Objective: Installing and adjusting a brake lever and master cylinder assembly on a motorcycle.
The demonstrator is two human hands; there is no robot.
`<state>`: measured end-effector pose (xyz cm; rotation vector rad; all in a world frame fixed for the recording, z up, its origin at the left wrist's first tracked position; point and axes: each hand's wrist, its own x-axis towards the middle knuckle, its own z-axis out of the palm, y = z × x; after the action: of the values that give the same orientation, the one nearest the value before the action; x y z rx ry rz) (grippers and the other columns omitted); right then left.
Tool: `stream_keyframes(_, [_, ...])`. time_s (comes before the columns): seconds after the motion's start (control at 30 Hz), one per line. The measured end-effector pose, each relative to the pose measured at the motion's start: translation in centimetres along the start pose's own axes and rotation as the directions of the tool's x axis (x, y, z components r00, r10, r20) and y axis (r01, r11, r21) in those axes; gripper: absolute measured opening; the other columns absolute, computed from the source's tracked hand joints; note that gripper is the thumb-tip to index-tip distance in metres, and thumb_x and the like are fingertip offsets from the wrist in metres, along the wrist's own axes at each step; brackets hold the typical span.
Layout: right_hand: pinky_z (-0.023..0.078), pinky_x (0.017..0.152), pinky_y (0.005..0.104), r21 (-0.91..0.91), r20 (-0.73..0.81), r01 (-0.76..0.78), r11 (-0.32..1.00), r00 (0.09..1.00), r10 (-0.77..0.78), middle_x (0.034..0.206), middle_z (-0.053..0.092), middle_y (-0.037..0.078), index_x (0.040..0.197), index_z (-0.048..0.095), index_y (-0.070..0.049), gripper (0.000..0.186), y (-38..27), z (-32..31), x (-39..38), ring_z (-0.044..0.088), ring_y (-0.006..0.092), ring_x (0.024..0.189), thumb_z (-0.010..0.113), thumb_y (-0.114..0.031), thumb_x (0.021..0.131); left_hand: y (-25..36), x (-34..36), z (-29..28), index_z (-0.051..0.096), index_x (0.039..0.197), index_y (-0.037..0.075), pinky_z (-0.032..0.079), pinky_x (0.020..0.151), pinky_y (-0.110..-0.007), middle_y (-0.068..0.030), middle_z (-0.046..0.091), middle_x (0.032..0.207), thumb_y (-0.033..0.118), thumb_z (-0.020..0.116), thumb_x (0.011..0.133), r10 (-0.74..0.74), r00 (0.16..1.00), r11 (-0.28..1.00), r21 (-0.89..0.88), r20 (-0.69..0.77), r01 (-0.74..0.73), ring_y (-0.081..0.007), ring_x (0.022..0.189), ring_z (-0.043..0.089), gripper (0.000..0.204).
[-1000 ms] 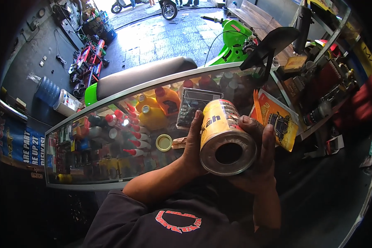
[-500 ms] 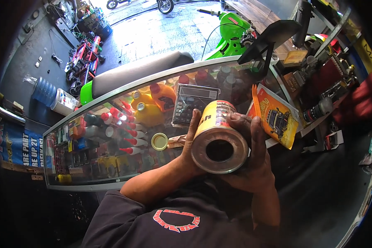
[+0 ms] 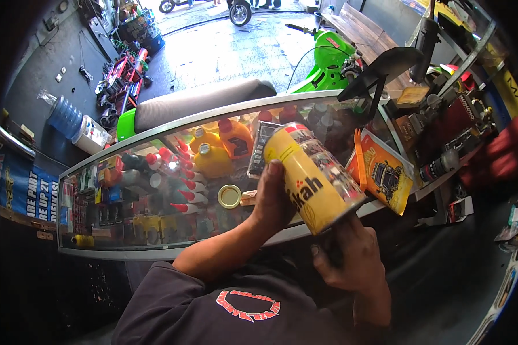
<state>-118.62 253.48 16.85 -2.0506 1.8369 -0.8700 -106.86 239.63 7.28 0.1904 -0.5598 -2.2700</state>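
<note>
My left hand (image 3: 269, 198) is closed on the side of a tilted cylindrical can (image 3: 313, 181) with a yellow label and coloured pictures. My right hand (image 3: 354, 261) is below the can's lower end, its thumb held apart and a fingertip hidden at the can's bottom. A round cream lid (image 3: 229, 196) lies on the glass counter (image 3: 106, 251) left of my left hand, by a crumpled tan item (image 3: 247, 198). Behind the can is a black calculator (image 3: 256, 150), mostly covered. An orange packet (image 3: 385, 175) lies to the right with a long orange object (image 3: 360, 158) along it.
The counter holds bottles (image 3: 213, 161) and boxes under glass. Beyond it stands a green scooter (image 3: 322, 60) with a grey seat (image 3: 201, 98). A black flat stand (image 3: 374, 77) rises at the right. Tools (image 3: 126, 80) and water jugs (image 3: 69, 115) line the left wall.
The can has turned from showing its holed end toward me to showing its labelled side, that end now down. My right hand has dropped from the can's side to below it, thumb released.
</note>
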Motion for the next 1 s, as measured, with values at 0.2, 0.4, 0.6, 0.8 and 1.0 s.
stream_keyframes(0.2, [0.044,0.098,0.0471,0.564,-0.120,0.104,0.820,0.992,-0.043,0.113,0.067,0.014,0.112,0.066,-0.007,0.046,2.4,3.7,-3.9,0.062,0.0342,0.110,0.076,-0.013,0.067,3.7,-1.7,3.3,0.025,0.145,-0.002,0.038,0.106,-0.040,-0.0156,0.034,0.144,0.055,0.081,0.069,0.331,0.925,0.835,0.400,0.185,-0.378,-0.0236,0.130,0.042,0.110])
stream_keyframes(0.4, [0.056,0.082,0.0352,0.320,-0.057,0.360,0.877,0.931,-0.361,0.114,0.062,0.016,0.136,0.041,0.003,0.068,3.3,5.8,-7.0,0.066,0.0249,0.099,0.073,-0.006,0.077,6.1,-3.5,7.3,0.018,0.147,-0.004,0.037,0.109,-0.043,-0.0195,0.036,0.143,0.045,0.090,0.058,0.442,0.685,0.610,0.366,0.579,-0.703,-0.0309,0.132,0.042,0.124])
stream_keyframes(0.6, [0.057,0.079,0.0346,0.214,-0.169,0.520,0.827,0.854,-0.492,0.114,0.062,0.018,0.133,0.045,0.006,0.065,1.5,5.8,-6.4,0.066,0.0247,0.096,0.070,0.001,0.073,6.0,-3.7,6.0,0.021,0.146,-0.004,0.035,0.108,-0.039,-0.0157,0.036,0.141,0.042,0.087,0.064,0.413,0.708,0.639,0.372,0.573,-0.674,-0.0261,0.132,0.039,0.115])
stream_keyframes(0.8, [0.056,0.076,0.0335,0.865,-0.103,-0.079,0.495,0.938,0.330,0.109,0.064,0.018,0.129,0.047,0.009,0.058,-4.6,4.4,-5.9,0.067,0.0231,0.091,0.070,-0.001,0.077,5.9,-6.3,7.7,0.024,0.144,-0.004,0.035,0.107,-0.038,-0.0143,0.036,0.138,0.042,0.088,0.061,0.473,0.773,0.559,0.535,0.422,-0.634,-0.0235,0.130,0.039,0.115])
stream_keyframes(1.0, [0.056,0.075,0.0330,0.834,-0.106,-0.014,0.552,0.977,0.185,0.107,0.064,0.017,0.128,0.047,0.010,0.056,-3.1,4.6,-5.8,0.067,0.0226,0.089,0.071,-0.003,0.078,6.6,-6.9,7.4,0.026,0.143,-0.004,0.038,0.105,-0.039,-0.0159,0.038,0.136,0.039,0.089,0.060,0.462,0.684,0.421,0.540,0.564,-0.729,-0.0248,0.129,0.042,0.112])
